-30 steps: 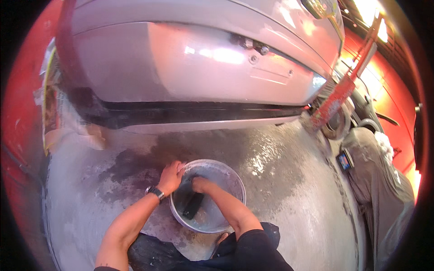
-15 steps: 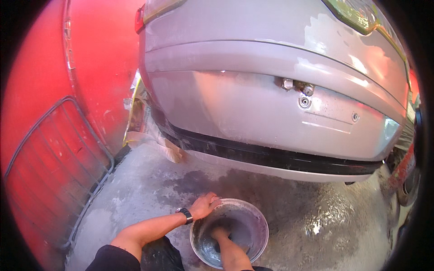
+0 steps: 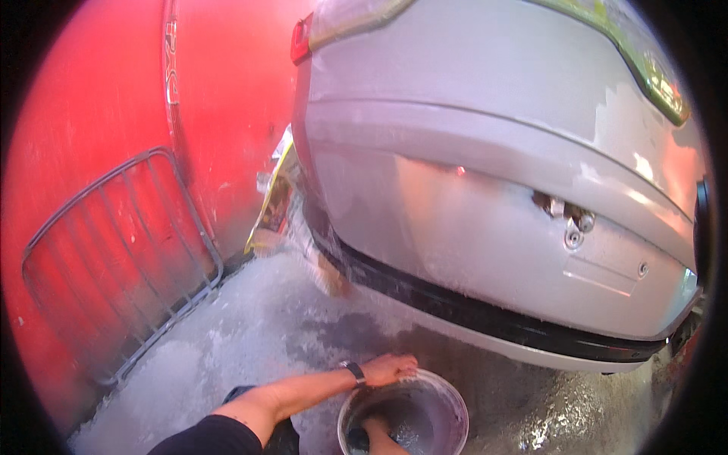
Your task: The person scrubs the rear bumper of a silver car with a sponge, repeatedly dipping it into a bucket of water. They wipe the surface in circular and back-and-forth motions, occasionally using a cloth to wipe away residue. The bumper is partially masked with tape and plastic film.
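Observation:
A round bucket (image 3: 460, 400) with a pale rim stands on the wet floor at the bottom of the view, with cloudy water inside. My left hand (image 3: 390, 370), a dark watch on its wrist, holds the far left part of the rim, its fingers bent over the edge. Down inside the bucket is my right hand (image 3: 373, 426); its fingers are hidden in the murky water, and what they touch cannot be seen. Beyond the bucket is the rear of a car (image 3: 455, 220), grey and dull in patches, with a black strip (image 3: 470, 299) along its lower edge.
A grey metal rack (image 3: 125, 265) leans against the red wall (image 3: 83, 98) on the left. Crumpled masking paper (image 3: 303, 254) hangs by the car's left corner. The concrete floor (image 3: 227, 326) has wet patches. Holes and fittings (image 3: 569, 220) show in the car's rear panel.
The view has swung left, so the car, rack and bucket sit farther right and lower. My left hand stays on the rim, and my right hand stays down in the bucket.

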Available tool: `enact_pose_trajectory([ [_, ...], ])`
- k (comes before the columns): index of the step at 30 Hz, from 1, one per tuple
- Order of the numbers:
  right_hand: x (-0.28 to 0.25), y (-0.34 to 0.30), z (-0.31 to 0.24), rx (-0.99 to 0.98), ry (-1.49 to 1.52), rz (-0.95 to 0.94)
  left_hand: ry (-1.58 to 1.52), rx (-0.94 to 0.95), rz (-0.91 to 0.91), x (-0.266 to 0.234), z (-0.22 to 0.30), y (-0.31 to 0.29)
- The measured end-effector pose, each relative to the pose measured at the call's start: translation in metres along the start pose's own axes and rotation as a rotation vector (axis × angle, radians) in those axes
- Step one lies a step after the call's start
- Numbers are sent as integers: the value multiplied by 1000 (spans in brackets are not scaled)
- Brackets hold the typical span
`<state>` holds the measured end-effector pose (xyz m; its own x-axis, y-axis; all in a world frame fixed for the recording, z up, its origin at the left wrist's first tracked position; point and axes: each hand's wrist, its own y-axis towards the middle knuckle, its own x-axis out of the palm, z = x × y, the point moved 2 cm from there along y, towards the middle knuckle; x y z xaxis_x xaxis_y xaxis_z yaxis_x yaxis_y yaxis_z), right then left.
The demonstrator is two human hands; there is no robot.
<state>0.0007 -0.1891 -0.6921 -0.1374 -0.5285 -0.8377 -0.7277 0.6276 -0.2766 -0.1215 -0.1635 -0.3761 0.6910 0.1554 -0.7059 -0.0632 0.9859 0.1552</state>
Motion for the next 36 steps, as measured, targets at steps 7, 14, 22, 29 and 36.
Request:
enact_pose_trajectory([
  [7,-99,37,-34,287,292,-111,-164,-2,-73,8,-31,20],
  [14,-193,-12,-25,624,735,71,-227,32,16,26,-31,14],
  [22,-403,-164,-80,443,664,1129,-121,-36,-50,11,-29,11],
  [29,-532,-61,-220,-114,254,1751,12,-90,-107,-6,-24,17],
  [36,-528,-31,-192,38,119,1525,61,-162,-173,-8,-20,16],
])
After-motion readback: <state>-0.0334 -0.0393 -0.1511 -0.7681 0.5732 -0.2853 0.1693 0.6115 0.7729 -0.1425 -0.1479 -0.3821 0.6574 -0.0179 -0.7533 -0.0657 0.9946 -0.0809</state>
